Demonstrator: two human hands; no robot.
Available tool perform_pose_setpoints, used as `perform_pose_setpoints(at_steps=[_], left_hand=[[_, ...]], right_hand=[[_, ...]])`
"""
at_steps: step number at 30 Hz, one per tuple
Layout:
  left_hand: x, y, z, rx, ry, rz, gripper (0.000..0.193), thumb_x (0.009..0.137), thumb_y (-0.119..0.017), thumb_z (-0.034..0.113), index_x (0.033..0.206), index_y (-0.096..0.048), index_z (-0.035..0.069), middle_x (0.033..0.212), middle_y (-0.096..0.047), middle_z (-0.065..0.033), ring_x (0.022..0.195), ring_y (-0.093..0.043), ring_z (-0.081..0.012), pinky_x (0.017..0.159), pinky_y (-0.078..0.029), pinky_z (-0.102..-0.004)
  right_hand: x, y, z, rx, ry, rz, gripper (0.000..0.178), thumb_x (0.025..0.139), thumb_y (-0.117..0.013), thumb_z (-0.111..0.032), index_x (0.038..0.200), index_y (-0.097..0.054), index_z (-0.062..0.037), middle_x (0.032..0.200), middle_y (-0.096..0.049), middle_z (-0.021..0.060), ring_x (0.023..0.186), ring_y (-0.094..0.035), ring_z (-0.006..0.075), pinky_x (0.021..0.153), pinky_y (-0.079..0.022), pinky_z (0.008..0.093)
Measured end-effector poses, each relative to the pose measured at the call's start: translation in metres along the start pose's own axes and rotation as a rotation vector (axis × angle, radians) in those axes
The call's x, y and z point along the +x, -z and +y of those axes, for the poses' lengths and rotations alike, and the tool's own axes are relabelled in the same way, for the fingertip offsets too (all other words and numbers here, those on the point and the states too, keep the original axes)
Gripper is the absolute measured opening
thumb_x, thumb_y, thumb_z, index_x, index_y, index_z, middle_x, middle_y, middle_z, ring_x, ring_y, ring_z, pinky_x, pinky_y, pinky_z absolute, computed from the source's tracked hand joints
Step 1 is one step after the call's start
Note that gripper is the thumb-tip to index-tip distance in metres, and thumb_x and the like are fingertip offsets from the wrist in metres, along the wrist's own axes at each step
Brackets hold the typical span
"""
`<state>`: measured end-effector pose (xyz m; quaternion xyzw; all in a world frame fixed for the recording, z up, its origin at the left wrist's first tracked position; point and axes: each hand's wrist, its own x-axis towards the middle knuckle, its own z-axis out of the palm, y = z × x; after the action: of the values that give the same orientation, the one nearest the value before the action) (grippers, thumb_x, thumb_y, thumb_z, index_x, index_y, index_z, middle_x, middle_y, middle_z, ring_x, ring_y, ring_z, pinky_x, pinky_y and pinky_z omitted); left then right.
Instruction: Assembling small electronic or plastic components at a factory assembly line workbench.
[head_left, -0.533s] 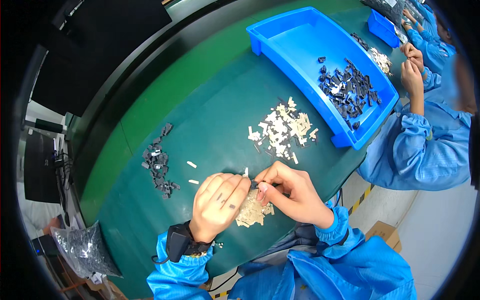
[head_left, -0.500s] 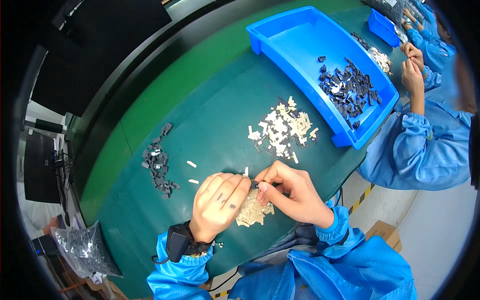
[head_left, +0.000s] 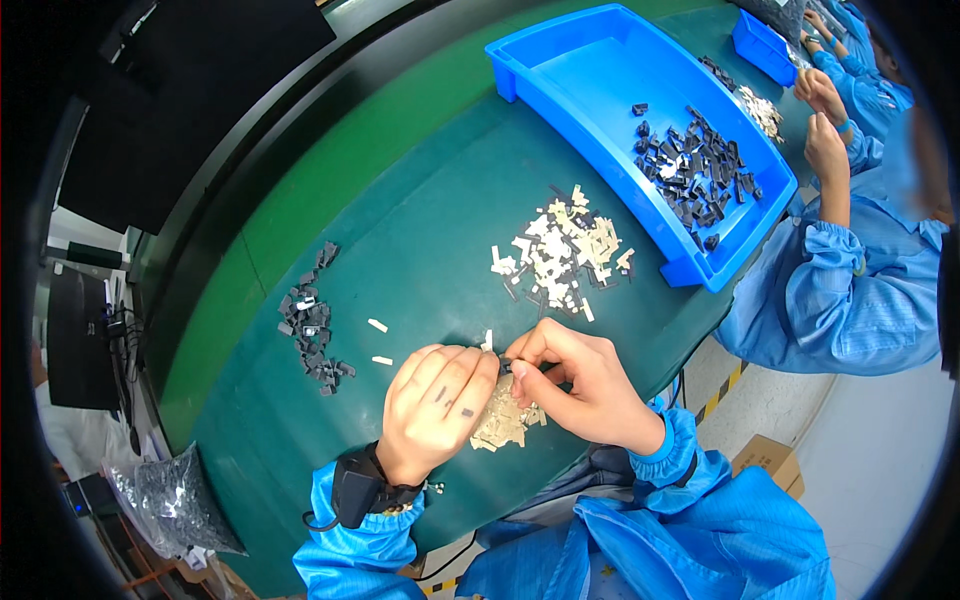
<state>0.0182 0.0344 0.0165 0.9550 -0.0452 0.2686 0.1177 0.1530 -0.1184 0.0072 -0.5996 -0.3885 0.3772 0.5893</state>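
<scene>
A small black plastic part (head_left: 505, 366) sits between my two hands, above the near side of the green tabletop. My right hand (head_left: 595, 390) pinches it between thumb and forefinger. The curled fingers of my left hand (head_left: 432, 405) close on its other side, with their tips mostly hidden. Just beyond those knuckles a cream strip (head_left: 487, 340) sticks up; what supports it is unclear. Beneath the hands lies a heap of small cream pieces (head_left: 503, 425), partly covered. Left of my left hand are a loose cream strip (head_left: 382, 360) and a cluster of black parts (head_left: 310, 325).
Beyond my hands lies a mixed pile of cream and black strips (head_left: 565, 245). A large blue tray (head_left: 585, 122) holding black parts stands at far right. A co-worker's hands (head_left: 826, 140) are past it. At lower left rests a filled clear plastic bag (head_left: 190, 505).
The whole view has shifted slightly. My hands keep nearly the same pose around the black part, which shows a little more now. The co-worker's hands have moved slightly.
</scene>
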Motion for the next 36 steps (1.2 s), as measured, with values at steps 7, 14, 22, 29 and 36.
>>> perform_pose_setpoints(at_steps=[7, 14, 22, 29, 36], left_hand=[[0.0011, 0.0012, 0.0011, -0.001, 0.004, -0.011, 0.037, 0.068, -0.071, 0.003, 0.104, -0.066, -0.002, 0.095, -0.067, -0.0108, 0.088, -0.066, -0.0248, 0.079, -0.054, -0.038], [-0.0003, 0.0, 0.0016, 0.003, 0.011, -0.017, 0.036, 0.069, -0.071, 0.003, 0.104, -0.066, -0.002, 0.096, -0.067, -0.0105, 0.088, -0.066, -0.0246, 0.08, -0.054, -0.0379], [-0.0003, -0.0016, 0.0004, -0.006, 0.008, -0.003, 0.037, 0.069, -0.072, 0.002, 0.104, -0.066, -0.002, 0.095, -0.067, -0.0108, 0.087, -0.066, -0.0249, 0.079, -0.054, -0.038], [0.0032, 0.0009, 0.0004, -0.034, 0.011, 0.063, 0.034, 0.064, -0.073, -0.003, 0.098, -0.068, -0.002, 0.091, -0.068, -0.0111, 0.083, -0.066, -0.0253, 0.076, -0.055, -0.0379], [-0.0038, 0.0044, 0.0049, -0.137, -0.064, 0.234, 0.036, 0.058, -0.069, -0.006, 0.094, -0.071, -0.004, 0.091, -0.07, -0.0126, 0.081, -0.068, -0.0256, 0.072, -0.057, -0.0369]], right_hand=[[0.0003, 0.0004, -0.0003, -0.028, -0.002, 0.0, 0.007, 0.097, -0.058, -0.002, 0.093, -0.055, 0.0025, 0.098, -0.067, 0.0119, 0.081, -0.07, 0.0145, 0.066, -0.059, 0.0272], [0.0004, -0.0004, -0.0005, -0.042, -0.006, 0.004, 0.008, 0.097, -0.058, -0.003, 0.092, -0.054, 0.0022, 0.095, -0.068, 0.011, 0.079, -0.07, 0.0138, 0.063, -0.059, 0.0263], [0.0016, -0.0004, 0.0006, -0.069, 0.008, 0.004, 0.009, 0.097, -0.059, -0.003, 0.092, -0.054, 0.0021, 0.09, -0.068, 0.0094, 0.077, -0.069, 0.0126, 0.061, -0.058, 0.0261], [0.0003, -0.0006, -0.0023, 0.046, -0.026, 0.006, 0.009, 0.096, -0.062, -0.004, 0.093, -0.056, 0.0017, 0.083, -0.067, 0.0079, 0.072, -0.068, 0.0111, 0.06, -0.057, 0.0256], [-0.0077, 0.0057, -0.0009, 0.34, -0.081, -0.142, 0.011, 0.096, -0.066, -0.007, 0.095, -0.057, 0.0004, 0.075, -0.067, 0.0052, 0.068, -0.067, 0.0091, 0.058, -0.055, 0.0234]])
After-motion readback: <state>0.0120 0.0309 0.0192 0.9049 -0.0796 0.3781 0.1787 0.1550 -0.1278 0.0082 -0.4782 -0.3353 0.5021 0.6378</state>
